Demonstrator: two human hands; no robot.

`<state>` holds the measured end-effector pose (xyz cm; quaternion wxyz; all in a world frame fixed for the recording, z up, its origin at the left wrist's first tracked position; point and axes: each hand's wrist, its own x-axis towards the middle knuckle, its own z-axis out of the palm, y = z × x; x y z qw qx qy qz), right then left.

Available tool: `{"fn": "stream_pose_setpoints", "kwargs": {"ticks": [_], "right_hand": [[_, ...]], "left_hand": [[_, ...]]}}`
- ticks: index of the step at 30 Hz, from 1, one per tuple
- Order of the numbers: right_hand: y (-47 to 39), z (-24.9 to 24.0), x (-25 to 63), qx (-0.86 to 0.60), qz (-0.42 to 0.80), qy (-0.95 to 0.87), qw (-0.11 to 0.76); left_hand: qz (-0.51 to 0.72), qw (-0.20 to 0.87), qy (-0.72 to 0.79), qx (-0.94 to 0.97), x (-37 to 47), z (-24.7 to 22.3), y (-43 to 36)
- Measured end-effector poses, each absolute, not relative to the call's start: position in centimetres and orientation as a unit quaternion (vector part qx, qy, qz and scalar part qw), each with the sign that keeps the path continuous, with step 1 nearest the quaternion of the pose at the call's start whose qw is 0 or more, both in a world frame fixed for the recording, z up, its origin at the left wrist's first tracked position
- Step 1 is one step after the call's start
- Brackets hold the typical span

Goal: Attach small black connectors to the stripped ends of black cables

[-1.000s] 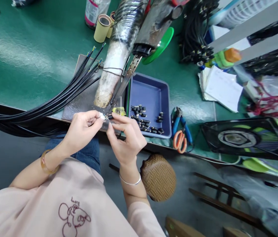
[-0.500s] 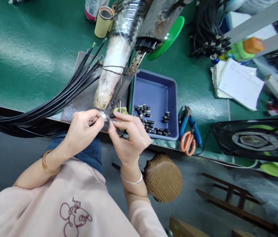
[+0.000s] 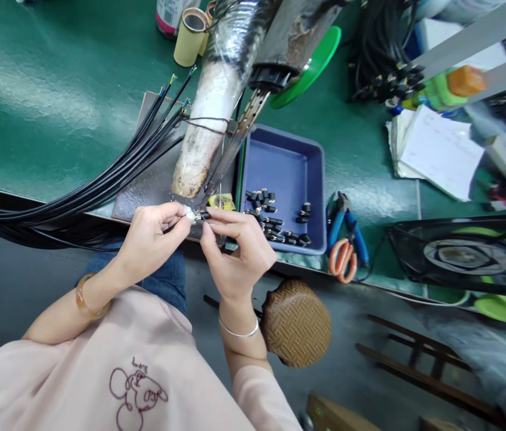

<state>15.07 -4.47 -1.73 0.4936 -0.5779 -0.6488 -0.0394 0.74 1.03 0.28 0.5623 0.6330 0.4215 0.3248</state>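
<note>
Below the tip of a soldering iron (image 3: 235, 140), my left hand (image 3: 157, 233) pinches the stripped, whitish end of a cable. Facing it, my right hand (image 3: 237, 245) pinches a small black and metal connector (image 3: 200, 215), whose details are partly hidden by fingers. The two ends meet or nearly meet between my fingertips. A yellow sponge (image 3: 221, 202) lies just behind my right fingertips. Left of the iron, a bundle of black cables (image 3: 122, 173) with bared coloured wires rests over a dark board (image 3: 145, 185). Several similar black connectors (image 3: 275, 230) lie in a blue tray.
The blue tray (image 3: 285, 161) is right of the board. Blue-handled pliers (image 3: 355, 236) and orange-handled scissors (image 3: 343, 260) lie beside it. Farther right are papers (image 3: 441, 152) and a black fan (image 3: 463, 254). A wrapped white tube (image 3: 208, 114) hangs over the board; a stool (image 3: 298, 323) stands below.
The soldering iron's tip is a little farther from my fingertips, and the metal piece between them shows more clearly. My right fingers have shifted slightly; both hands keep their pinch.
</note>
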Motion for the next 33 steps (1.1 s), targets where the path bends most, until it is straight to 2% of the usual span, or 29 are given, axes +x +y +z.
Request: {"fn": "stream_pose_setpoints", "kwargs": {"ticks": [33], "right_hand": [[-4.91,-1.99,14.96,-0.581,-0.012,-0.635,0.509]], "left_hand": [[0.324,0.562,0.427,0.63,0.11,-0.38,0.57]]}}
